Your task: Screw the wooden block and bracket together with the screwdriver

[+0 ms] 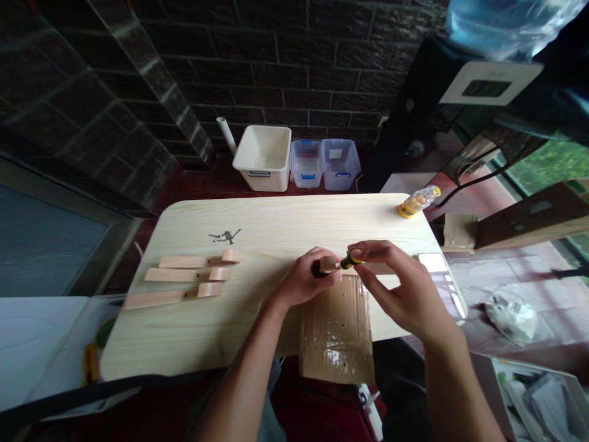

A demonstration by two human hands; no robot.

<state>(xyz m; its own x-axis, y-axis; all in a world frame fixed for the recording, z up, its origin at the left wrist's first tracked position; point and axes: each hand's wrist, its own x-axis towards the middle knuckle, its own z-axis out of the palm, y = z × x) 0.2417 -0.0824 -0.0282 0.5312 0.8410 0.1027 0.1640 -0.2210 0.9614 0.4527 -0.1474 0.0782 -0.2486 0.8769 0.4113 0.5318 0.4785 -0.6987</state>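
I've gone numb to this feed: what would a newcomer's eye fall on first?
Probably the screwdriver in the right hand, meeting the wooden piece held by the left hand at the cardboard's far end. Next, three matching pieces side by side on the table's left, with loose screws just beyond them.

At the far end of the taped cardboard (338, 344), the person's left hand (309, 277) grips a wooden piece (328, 264), and the right hand (401, 283) pinches a black-and-yellow screwdriver (350, 259) right up to it. Over to the cardboard's left I see three similar pieces (177, 274) and some loose screws (227, 236); to its right, a shiny flat device (440, 285).
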